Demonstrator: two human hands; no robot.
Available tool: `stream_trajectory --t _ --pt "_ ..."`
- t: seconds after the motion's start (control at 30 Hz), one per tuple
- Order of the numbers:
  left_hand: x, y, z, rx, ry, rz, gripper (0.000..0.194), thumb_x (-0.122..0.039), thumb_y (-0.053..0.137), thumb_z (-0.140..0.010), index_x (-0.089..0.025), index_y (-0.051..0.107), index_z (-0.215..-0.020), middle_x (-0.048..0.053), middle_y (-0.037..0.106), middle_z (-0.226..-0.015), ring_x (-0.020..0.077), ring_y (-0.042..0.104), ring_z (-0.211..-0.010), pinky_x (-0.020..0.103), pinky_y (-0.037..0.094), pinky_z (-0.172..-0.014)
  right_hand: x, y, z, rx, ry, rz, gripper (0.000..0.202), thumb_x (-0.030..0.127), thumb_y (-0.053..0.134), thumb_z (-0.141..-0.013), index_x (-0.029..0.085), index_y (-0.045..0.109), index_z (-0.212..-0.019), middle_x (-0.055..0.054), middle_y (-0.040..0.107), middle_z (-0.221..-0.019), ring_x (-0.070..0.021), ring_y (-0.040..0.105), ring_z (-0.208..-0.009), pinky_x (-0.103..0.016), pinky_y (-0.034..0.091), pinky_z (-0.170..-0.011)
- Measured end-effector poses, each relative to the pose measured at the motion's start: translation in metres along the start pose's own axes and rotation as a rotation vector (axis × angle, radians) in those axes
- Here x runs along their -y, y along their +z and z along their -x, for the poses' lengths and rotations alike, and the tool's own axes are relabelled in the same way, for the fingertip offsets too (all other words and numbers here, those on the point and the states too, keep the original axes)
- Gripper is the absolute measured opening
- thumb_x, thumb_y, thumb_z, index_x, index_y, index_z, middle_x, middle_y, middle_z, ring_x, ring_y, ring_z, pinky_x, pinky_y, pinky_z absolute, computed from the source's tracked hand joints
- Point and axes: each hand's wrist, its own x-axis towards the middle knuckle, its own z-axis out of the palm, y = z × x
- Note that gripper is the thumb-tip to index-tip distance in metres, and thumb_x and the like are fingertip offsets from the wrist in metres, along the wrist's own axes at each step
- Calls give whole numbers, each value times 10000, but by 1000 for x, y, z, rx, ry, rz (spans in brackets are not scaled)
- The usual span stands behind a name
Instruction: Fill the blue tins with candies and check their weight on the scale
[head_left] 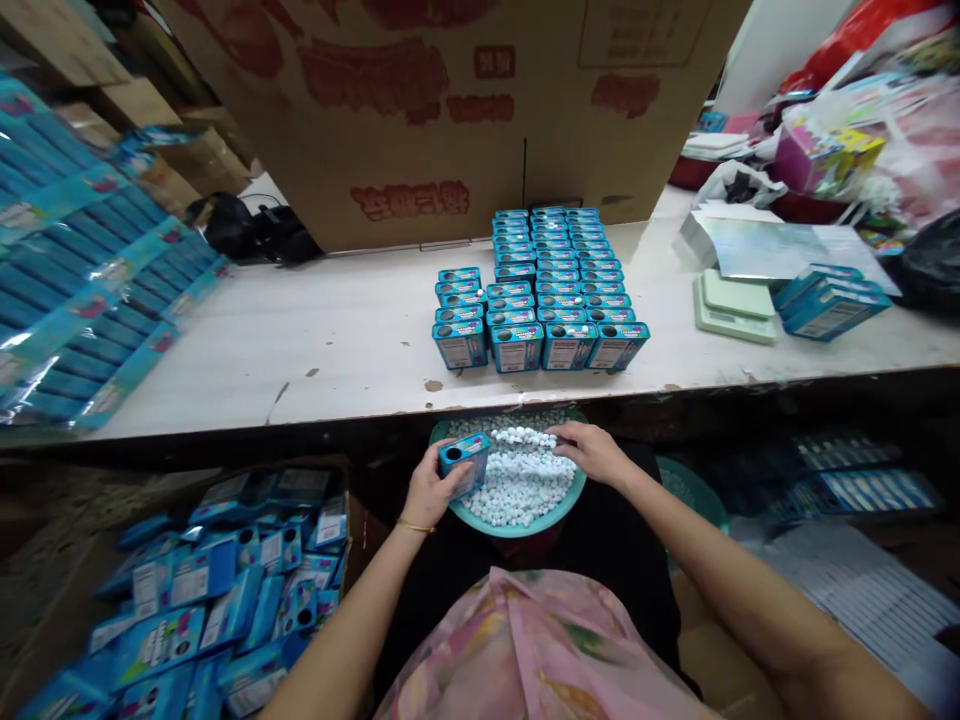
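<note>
My left hand [433, 490] is closed around a small blue box [463, 465] with a dark round hole in its top. The box is tilted over the left side of a green basin [499, 530] of small white balls [517, 500]. At the basin's right side, my right hand [596, 455] is closed on what looks like a scoop heaped with white balls [523, 437]. The balls cover most of the scoop, and its tip points toward the blue box, a little apart from it. The basin rests at my lap.
Rows of blue boxes [555, 290] stand upright on the white table [360, 350], before a large carton [450, 130]. A pale green scale [735, 305] sits to their right. A carton of loose blue boxes [202, 600] is at lower left; packed trays [82, 260] are stacked above.
</note>
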Motion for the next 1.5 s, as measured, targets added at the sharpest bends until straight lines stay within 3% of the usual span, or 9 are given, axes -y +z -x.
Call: stream_trajectory --t 0.27,0.6,0.7,0.83,0.93,1.03,1.2,1.33,1.5 --pt "-13 31 -10 154 179 -216 381 -369 592 -648 -205 517 -983 31 606 -891 181 565 -823 297 418 -760 49 -46 -9 126 -109 347 303 333 477 -778 269 548 -1066 -16 605 -1001 -178 543 -915 -251 373 -732" --pt "-14 33 -9 177 224 -267 370 -350 573 -671 -207 504 -1005 46 598 -930 193 555 -854 313 417 -761 95 -50 -16 158 -199 605 229 173 367 -790 144 573 -886 -105 599 -846 -193 557 -797 -282 361 -681" --pt "-12 26 -10 138 208 -210 376 -345 588 -658 -200 510 -996 40 596 -914 187 553 -843 308 416 -767 86 -56 -10 120 -202 605 201 207 389 -794 158 569 -870 -89 597 -844 -194 556 -793 -281 362 -678" --pt "2 9 -14 -7 63 -36 394 -362 612 -635 -187 514 -974 33 582 -889 176 544 -835 314 413 -790 38 -50 6 87 -57 599 187 250 422 -799 189 563 -905 -60 601 -861 -179 566 -778 -266 365 -675" --pt "18 8 -16 -75 -175 276 400 -383 628 -614 -183 510 -940 22 579 -864 157 558 -805 318 430 -783 2 -16 11 141 71 561 177 233 445 -793 191 572 -908 -57 610 -850 -176 573 -787 -261 369 -679" --pt "27 24 -16 -99 -394 604 413 -394 643 -595 -186 483 -914 4 578 -819 131 575 -730 319 455 -746 -8 37 0 146 81 443 218 231 445 -797 204 560 -980 -57 610 -912 -176 562 -857 -265 373 -724" --pt "19 47 -15 -43 -437 717 442 -386 667 -570 -190 471 -914 -6 580 -771 125 579 -693 296 466 -695 2 93 -26 41 186 180 275 283 471 -790 248 550 -1051 -26 592 -1049 -185 530 -965 -280 372 -803" --pt "9 29 -11 0 -343 666 419 -379 643 -603 -193 480 -940 -4 577 -825 124 566 -740 281 450 -717 -8 84 -23 5 180 -60 301 281 523 -754 257 552 -1053 6 585 -1080 -168 530 -972 -264 396 -801" --pt "10 -5 -9 -45 -114 305 432 -364 631 -617 -180 495 -983 17 564 -896 146 539 -819 293 421 -778 -7 38 -12 -20 59 -114 288 262 535 -743 235 576 -1027 -11 605 -1037 -165 536 -957 -265 401 -805"
